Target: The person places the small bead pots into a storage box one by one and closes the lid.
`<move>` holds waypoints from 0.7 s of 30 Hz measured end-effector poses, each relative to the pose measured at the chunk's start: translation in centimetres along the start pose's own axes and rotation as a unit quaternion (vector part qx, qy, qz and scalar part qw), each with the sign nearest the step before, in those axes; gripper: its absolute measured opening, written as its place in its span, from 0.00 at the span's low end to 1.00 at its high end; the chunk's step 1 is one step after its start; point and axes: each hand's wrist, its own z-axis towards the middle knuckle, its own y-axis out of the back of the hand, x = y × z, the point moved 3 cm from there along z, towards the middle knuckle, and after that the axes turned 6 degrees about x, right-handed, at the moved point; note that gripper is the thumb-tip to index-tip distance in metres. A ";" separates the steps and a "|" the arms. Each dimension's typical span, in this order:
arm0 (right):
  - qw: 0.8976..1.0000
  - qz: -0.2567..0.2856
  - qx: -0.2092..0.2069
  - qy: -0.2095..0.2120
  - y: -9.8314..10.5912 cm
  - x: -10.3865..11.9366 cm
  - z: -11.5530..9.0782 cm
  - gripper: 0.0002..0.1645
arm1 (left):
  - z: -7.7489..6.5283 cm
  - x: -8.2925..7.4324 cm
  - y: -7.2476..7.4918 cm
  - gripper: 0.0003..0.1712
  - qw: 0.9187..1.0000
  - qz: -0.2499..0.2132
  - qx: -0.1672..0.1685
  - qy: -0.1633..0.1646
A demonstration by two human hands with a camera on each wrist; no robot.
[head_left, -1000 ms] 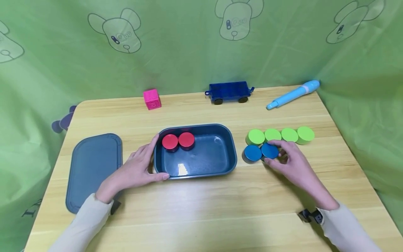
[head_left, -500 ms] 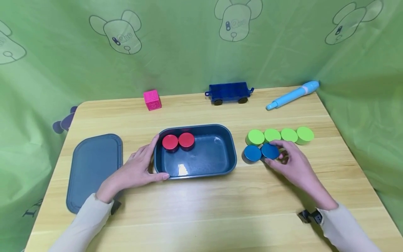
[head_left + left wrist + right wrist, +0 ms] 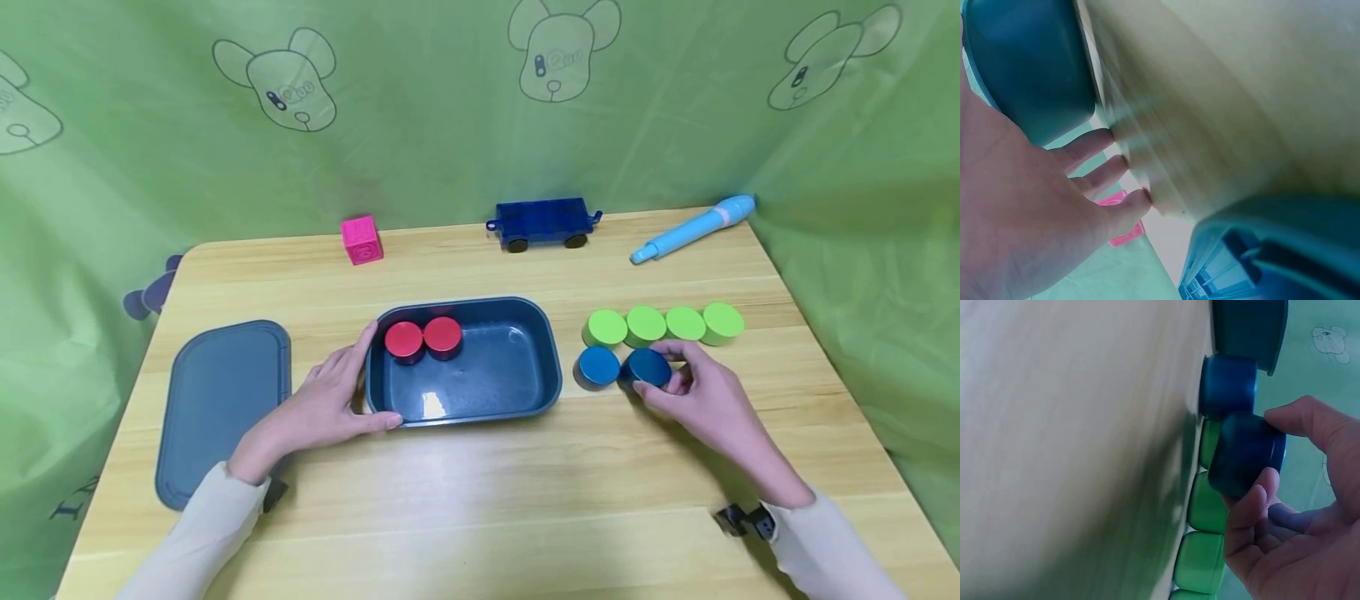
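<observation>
Two in, six out, and one of those in the grip

On the left of the bench (image 3: 480,517) lies a flat, matte grey-blue lid (image 3: 221,408), off the box. Next comes the left hand (image 3: 318,408), its fingers spread apart along the left end of the box (image 3: 495,375), touching it rather than clamped round it. The box is a smooth-walled, round-cornered rectangle with a shiny floor. In its far left part, two red cylinders (image 3: 405,340) stand upright side by side; by the look of it, that is all that has been put in so far. Outside, just right of the box, one glossy blue cylinder (image 3: 597,367) stands upright. Beside it, the right hand (image 3: 708,392) has its fingers clamped on the second, the held blue cylinder (image 3: 645,365), which tilts; it seems slightly raised, though the right wrist view is too dim to be certain. Behind the blue pair and reaching further right, four matte green cylinders (image 3: 646,325) form a close row. These, with both blues, remain unboxed.
</observation>
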 end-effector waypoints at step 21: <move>0.980 0.142 -0.110 0.089 -0.8 3.7 0.9 0.37 | -0.1 0.2 -0.2 0.76 1.000 -0.001 -0.005 0.003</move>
